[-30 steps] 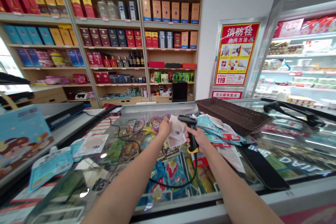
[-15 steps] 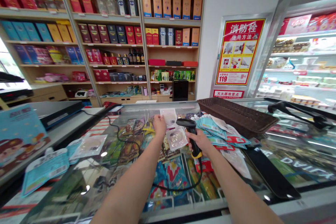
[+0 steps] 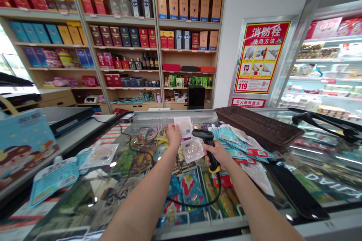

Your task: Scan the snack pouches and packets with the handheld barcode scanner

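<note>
My right hand point(image 3: 217, 153) is wrapped round the handle of a black and yellow barcode scanner point(image 3: 209, 154), its head pointing left. A cable loops down from the handle over the glass. Left of the scanner, my left hand point(image 3: 174, 134) pinches the left edge of a small whitish packet point(image 3: 184, 125) with a barcode label. A second clear packet point(image 3: 192, 150) with a round shape inside lies on the glass just below, close to the scanner. To the right is a pile of blue and red packets point(image 3: 232, 139).
Under my arms is a glass-topped freezer point(image 3: 113, 196) full of bagged goods. A brown wicker basket point(image 3: 256, 126) stands back right, beside a long black panel point(image 3: 296, 188). More blue packets point(image 3: 56, 179) and a clear one point(image 3: 100, 154) lie left. Shelves of boxed goods line the wall.
The view has turned slightly left, so everything appears a little further right. Both hands keep nearly the same places, the left on the packet and the right on the barcode scanner.
</note>
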Demonstrator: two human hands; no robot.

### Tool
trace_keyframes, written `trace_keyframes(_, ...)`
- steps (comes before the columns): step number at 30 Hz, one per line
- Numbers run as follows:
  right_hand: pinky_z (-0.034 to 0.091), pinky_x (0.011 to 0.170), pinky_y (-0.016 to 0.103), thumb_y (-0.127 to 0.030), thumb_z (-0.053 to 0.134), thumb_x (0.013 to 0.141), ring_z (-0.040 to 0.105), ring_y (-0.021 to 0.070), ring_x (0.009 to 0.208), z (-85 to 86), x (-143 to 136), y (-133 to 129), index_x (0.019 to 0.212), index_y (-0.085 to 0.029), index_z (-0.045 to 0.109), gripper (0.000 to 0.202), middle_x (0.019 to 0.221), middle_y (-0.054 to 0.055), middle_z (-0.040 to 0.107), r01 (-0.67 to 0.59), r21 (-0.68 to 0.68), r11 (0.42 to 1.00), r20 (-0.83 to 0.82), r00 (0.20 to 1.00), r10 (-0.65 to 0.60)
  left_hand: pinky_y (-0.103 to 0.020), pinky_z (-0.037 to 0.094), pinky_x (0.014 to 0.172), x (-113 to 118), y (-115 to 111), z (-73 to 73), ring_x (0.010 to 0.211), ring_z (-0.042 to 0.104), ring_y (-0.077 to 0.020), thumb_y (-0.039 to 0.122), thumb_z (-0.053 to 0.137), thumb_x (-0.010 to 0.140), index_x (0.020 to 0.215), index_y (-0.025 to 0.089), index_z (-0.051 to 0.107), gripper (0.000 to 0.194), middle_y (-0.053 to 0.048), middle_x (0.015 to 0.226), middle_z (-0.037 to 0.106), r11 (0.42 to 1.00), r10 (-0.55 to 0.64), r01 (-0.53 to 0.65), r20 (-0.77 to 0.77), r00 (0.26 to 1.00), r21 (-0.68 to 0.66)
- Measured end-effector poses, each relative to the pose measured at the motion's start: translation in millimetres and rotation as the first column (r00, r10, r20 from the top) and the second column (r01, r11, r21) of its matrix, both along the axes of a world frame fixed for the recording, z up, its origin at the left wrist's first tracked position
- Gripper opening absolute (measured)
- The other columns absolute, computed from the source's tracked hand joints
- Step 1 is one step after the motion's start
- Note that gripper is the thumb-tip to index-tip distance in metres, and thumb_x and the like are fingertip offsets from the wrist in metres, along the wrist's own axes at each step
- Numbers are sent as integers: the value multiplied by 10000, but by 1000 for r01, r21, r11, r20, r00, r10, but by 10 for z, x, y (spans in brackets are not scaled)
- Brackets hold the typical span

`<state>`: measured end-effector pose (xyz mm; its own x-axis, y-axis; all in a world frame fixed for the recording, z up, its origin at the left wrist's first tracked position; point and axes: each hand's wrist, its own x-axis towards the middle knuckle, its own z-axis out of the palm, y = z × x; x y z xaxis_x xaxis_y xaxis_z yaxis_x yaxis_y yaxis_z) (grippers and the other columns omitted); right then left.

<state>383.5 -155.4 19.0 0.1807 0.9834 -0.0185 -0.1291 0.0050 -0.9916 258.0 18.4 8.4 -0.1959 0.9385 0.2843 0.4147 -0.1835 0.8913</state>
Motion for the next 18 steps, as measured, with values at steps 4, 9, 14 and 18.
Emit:
trace_keyframes(4,441,368,213,-395,753,624,467,76,376,-22,-3,16,743,-177,530,334,516,-60,541,-9,-18,1000,-21,1000,8,-277,457,750,-5,-26,18,820,621,-178,273,427,883,865,197,537,134,-51,842,661,1000,-1,1,6,1000,-7)
trace_keyframes(9,445,376,217,-400,745,637,472,78,367,-79,-107,66,708,-179,518,325,500,-51,549,-56,-47,997,-36,998,54,-269,446,767,-89,-60,72,847,623,-173,244,415,895,908,178,537,139,-63,871,660,999,-36,35,-30,999,-23)
trace_keyframes(14,447,380,226,-448,709,687,481,87,366,-109,-307,172,682,-176,528,327,486,-34,554,-108,-35,994,-88,991,105,-271,447,766,-413,-37,106,863,622,-170,227,419,897,963,162,545,157,-70,893,660,999,-40,39,-43,998,-12)
trace_keyframes(18,436,382,224,-461,708,696,479,90,357,-104,-545,275,652,-171,529,343,444,-29,536,-174,-47,984,-84,982,170,-275,446,770,-875,-35,126,856,623,-173,217,440,884,937,156,555,140,-76,894,660,999,45,-45,-58,997,-10)
